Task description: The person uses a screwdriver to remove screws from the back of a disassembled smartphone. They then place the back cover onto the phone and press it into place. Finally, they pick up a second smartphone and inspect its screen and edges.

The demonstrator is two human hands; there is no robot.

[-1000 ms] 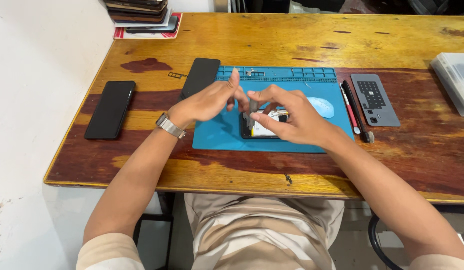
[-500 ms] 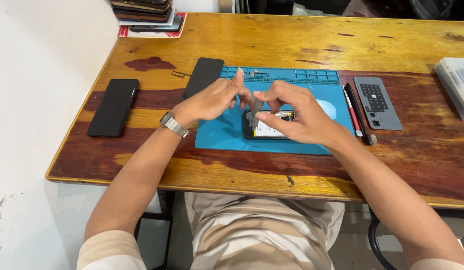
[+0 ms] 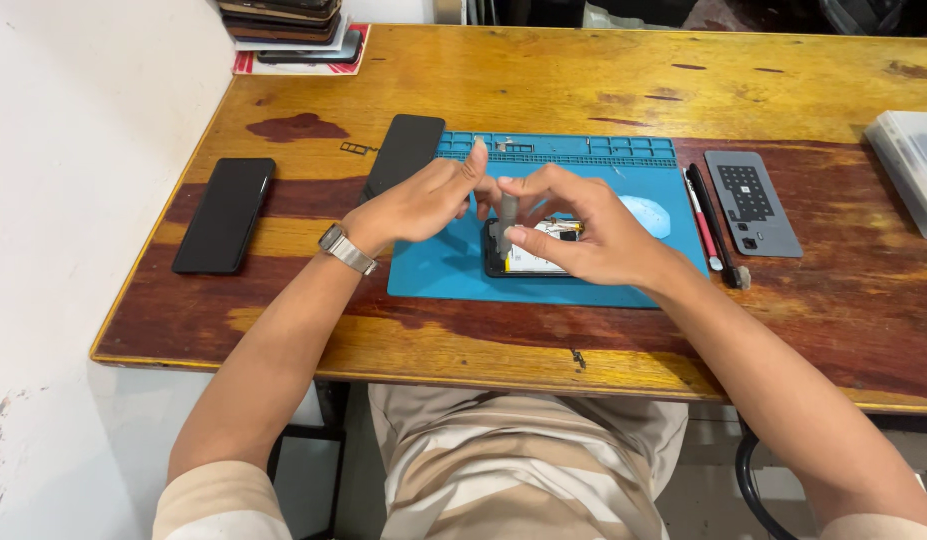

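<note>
An opened black phone (image 3: 531,262) with its insides showing lies on a blue work mat (image 3: 433,270). A grey screwdriver (image 3: 507,215) stands upright over the phone's left end. My right hand (image 3: 593,230) grips its shaft with thumb and fingers. My left hand (image 3: 418,200), with a metal watch on its wrist, meets the right hand at the top of the screwdriver, its index finger raised. The screwdriver's tip is hidden by my fingers.
A black phone (image 3: 225,212) lies at the left, another black phone (image 3: 403,155) at the mat's corner. A grey back cover (image 3: 751,202) and pen-like tools (image 3: 708,225) lie to the right. A clear box (image 3: 908,170) sits far right, stacked phones (image 3: 288,25) at the back.
My hands have drawn closer together over the phone. The grey screwdriver now shows upright between them.
</note>
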